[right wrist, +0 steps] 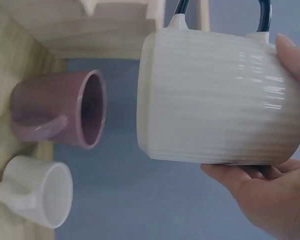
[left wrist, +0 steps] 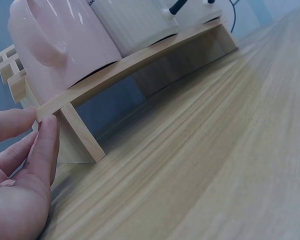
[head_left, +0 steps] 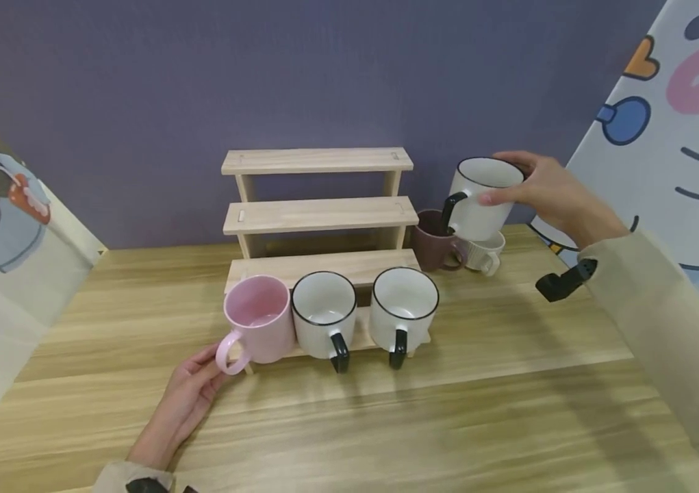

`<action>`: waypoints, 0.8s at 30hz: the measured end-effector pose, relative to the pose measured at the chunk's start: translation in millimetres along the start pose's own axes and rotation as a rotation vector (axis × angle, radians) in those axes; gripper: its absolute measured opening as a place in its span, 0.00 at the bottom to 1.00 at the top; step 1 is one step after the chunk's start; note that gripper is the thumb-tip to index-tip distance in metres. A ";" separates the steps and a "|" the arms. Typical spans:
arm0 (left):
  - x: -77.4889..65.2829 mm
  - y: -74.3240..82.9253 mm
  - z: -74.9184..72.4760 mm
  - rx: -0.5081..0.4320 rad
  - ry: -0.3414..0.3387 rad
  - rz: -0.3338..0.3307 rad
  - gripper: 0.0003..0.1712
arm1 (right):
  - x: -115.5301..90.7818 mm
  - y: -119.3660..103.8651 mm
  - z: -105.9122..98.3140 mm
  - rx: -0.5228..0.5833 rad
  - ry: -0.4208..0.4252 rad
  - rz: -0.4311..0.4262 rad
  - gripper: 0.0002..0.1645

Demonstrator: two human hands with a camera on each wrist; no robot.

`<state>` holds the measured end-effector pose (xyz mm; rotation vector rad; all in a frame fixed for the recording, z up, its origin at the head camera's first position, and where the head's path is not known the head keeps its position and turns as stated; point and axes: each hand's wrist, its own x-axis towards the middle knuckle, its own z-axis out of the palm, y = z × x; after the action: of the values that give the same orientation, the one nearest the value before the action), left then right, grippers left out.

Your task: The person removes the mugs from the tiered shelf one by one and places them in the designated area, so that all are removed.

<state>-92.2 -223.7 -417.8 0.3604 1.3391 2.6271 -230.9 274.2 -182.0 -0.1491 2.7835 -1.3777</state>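
My right hand (head_left: 549,188) grips a white mug (head_left: 478,212) with a black rim and black handle, thumb on one side and fingers on the other. The mug is upright in the air, and its ribbed side fills much of the right wrist view. At the lower left, my left hand (head_left: 189,394) pinches the end of the bottom board (left wrist: 97,80) of a tiered wooden rack (head_left: 318,213). Just above those fingers stands a pink mug (head_left: 263,322). Beside it on the same board are a white mug (head_left: 324,311) and another white mug (head_left: 403,305), both black-rimmed with black handles toward me.
Behind the held mug, a purple mug (right wrist: 50,107) and a small white cup (right wrist: 40,192) stand on the wooden table (head_left: 448,418). The rack's upper boards rise in steps toward a blue-grey back wall (head_left: 324,75). Printed cartoon panels (head_left: 682,157) flank the table.
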 end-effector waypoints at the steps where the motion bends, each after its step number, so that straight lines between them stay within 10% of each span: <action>1: -0.6 0.5 -0.2 0.004 0.003 -0.001 0.22 | -0.6 4.5 -0.3 -0.005 -0.005 0.006 0.52; 24: 0.3 0.7 0.1 0.077 0.035 0.006 0.22 | -19.6 94.5 -3.9 -0.052 0.010 0.002 0.53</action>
<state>-92.5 -223.9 -417.1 0.3311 1.4560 2.6040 -218.4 336.2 -255.0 -0.1407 2.8283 -1.3101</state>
